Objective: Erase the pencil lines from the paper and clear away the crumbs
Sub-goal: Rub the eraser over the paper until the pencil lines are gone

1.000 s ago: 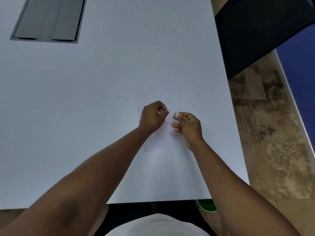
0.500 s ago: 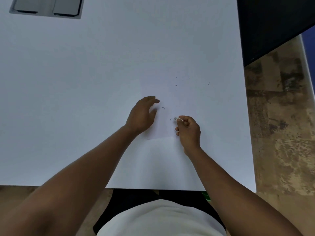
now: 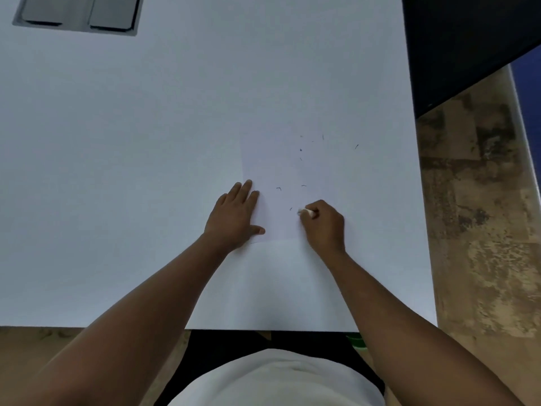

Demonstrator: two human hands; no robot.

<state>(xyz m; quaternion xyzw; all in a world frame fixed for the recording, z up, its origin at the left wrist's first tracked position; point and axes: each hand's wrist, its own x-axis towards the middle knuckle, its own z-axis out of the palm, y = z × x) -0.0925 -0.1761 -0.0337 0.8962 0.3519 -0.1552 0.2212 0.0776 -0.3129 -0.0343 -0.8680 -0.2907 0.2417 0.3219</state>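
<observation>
A pale sheet of paper (image 3: 281,168) lies on the white table (image 3: 146,142), right of centre. Several small dark eraser crumbs (image 3: 301,150) are scattered over its upper and middle part, and one lies off the sheet to the right. My left hand (image 3: 235,215) rests flat with fingers spread on the paper's lower left edge. My right hand (image 3: 322,224) is closed around a small white eraser (image 3: 304,211), whose tip touches the paper near its lower right. I cannot make out any pencil lines.
A grey recessed cable hatch (image 3: 79,14) sits in the table's far left corner. A dark panel (image 3: 468,48) stands beyond the table's right edge, above mottled brown floor (image 3: 480,230). A green object (image 3: 355,341) peeks out under the near edge.
My left hand has opened from a fist and moved left, settling flat on the paper's edge. My right hand has lowered the eraser onto the sheet. The camera has tilted, shifting the whole scene.
</observation>
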